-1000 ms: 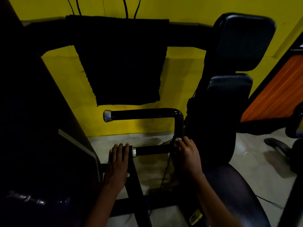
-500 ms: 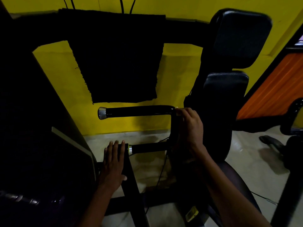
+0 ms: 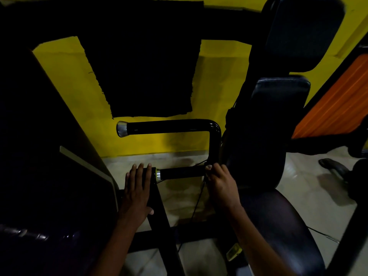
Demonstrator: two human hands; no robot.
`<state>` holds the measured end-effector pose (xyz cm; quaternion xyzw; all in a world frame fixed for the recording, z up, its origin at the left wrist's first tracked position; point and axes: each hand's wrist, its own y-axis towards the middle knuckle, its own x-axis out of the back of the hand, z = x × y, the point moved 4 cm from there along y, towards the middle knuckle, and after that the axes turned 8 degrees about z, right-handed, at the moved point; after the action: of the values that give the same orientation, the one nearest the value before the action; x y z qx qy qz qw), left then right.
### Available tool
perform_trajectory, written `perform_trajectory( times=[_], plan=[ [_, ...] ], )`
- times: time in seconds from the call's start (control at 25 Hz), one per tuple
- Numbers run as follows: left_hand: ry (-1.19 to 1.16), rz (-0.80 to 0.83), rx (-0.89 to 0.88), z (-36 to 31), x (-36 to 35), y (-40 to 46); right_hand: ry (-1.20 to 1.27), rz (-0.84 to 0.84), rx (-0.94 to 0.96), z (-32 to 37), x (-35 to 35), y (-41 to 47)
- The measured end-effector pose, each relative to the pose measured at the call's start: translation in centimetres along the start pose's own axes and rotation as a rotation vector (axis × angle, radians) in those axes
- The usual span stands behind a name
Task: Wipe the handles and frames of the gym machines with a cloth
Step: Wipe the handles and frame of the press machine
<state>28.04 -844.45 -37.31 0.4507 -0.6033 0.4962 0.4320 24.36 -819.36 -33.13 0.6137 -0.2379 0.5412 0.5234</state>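
A black bent handle tube (image 3: 215, 136) with a chrome end cap (image 3: 121, 128) sticks out to the left of the machine's seat. Below it is a shorter grip (image 3: 179, 173) with a silver ring. My right hand (image 3: 221, 184) curls around the bottom of the upright tube, where the short grip joins it. Any cloth under the fingers is too dark to make out. My left hand (image 3: 137, 192) lies flat, fingers straight, on the black frame bar (image 3: 165, 226). A large black cloth (image 3: 147, 76) hangs over the top crossbar against the yellow wall.
The padded seat (image 3: 278, 226) and two back pads (image 3: 278, 116) stand to the right. A dark machine body (image 3: 39, 176) fills the left. An orange panel (image 3: 334, 108) is at far right. A thin cable (image 3: 196, 206) runs down under the short grip to the tiled floor.
My right hand went up the upright tube to the bend, then came back down to its base. The left hand stayed flat on the frame bar.
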Motion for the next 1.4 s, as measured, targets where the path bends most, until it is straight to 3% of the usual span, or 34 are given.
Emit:
perform_trajectory(
  times=[0.16,0.36,0.48,0.72,0.96,1.16,1.28,1.4],
  plan=[
    [-0.006,0.01,0.013,0.0,-0.1,0.0,0.188,-0.054,-0.089,-0.2,1.6,0.5],
    [0.003,0.012,0.026,0.1,-0.1,0.2,0.483,-0.324,-0.293,-2.8,7.3,5.9],
    [0.027,0.005,0.024,0.0,0.0,0.2,0.615,-0.297,-0.296,-2.6,6.2,7.3],
    [0.003,0.013,0.032,-0.2,0.1,0.2,0.664,-0.226,-0.52,-2.2,2.1,2.2],
    [-0.001,0.03,0.024,0.0,0.1,0.3,0.832,-0.159,-0.63,-1.9,2.0,0.5],
    [0.005,0.022,0.027,0.0,0.2,0.2,0.847,-0.305,-0.56,-3.1,5.4,5.7],
    [0.035,-0.005,0.013,-0.2,0.3,0.2,0.857,-0.261,-0.488,-3.2,6.3,8.5],
    [0.01,-0.012,0.012,-0.2,0.3,0.0,0.82,-0.221,-0.566,-3.0,5.0,6.8]
  ],
)
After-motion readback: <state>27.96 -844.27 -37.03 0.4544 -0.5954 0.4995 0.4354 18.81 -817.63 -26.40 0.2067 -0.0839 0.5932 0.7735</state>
